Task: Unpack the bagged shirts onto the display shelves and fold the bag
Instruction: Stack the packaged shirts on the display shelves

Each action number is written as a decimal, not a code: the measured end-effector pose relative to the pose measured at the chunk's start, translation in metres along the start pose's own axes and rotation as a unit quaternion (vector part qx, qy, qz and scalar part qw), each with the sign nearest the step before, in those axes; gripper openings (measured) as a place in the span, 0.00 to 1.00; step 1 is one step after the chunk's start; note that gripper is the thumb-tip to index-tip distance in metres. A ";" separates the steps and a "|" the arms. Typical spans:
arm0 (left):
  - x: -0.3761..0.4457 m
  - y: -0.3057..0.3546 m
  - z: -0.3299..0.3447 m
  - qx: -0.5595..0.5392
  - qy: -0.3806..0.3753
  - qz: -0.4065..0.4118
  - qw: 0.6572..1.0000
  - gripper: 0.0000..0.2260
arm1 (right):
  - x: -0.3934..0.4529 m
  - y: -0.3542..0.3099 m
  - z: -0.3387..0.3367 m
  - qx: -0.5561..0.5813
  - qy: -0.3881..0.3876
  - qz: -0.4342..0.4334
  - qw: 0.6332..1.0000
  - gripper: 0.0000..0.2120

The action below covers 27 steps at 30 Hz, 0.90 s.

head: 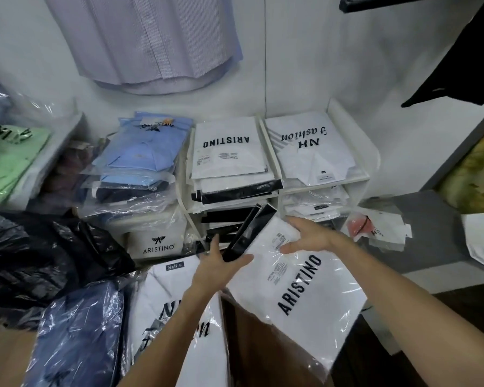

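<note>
A white bagged shirt marked ARISTINO (pixel 299 286), with a black flap at its far end, is held tilted in front of the white display shelf (pixel 274 195). My left hand (pixel 218 263) grips its black flap end from the left. My right hand (pixel 310 237) lies on top of the bag with fingers spread flat. The shelf's top compartments hold a stack of white ARISTINO bags (pixel 229 152) and a white NH fashion bagged shirt (pixel 313 146). More bagged shirts fill the lower compartments. A black plastic bag (pixel 39 255) lies crumpled at the left.
Blue bagged shirts (pixel 140 157) are stacked left of the shelf. A navy bagged shirt (pixel 78 333) and a white NH bagged shirt (pixel 176 317) lie near me. A green bagged shirt (pixel 9 160) sits far left. A brown cardboard box (pixel 263 339) is under the held shirt. A striped shirt (pixel 151 43) hangs above.
</note>
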State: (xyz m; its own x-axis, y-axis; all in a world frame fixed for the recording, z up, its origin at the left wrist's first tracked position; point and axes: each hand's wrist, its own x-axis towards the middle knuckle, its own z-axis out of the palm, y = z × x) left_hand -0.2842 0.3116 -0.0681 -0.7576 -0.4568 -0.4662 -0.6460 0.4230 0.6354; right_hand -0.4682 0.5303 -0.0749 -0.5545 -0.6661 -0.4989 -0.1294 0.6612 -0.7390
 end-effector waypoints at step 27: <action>-0.013 -0.061 -0.004 -0.518 0.089 -0.134 0.840 0.10 | -0.017 -0.013 0.093 -0.004 0.118 0.218 0.969 0.31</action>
State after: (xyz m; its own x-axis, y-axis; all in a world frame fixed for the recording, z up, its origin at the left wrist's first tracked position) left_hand -0.2346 0.2886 -0.0990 -0.5125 -0.5764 -0.6364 -0.2935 -0.5789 0.7607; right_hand -0.3809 0.5012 -0.0992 -0.7303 -0.2257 -0.6448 0.1536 0.8654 -0.4769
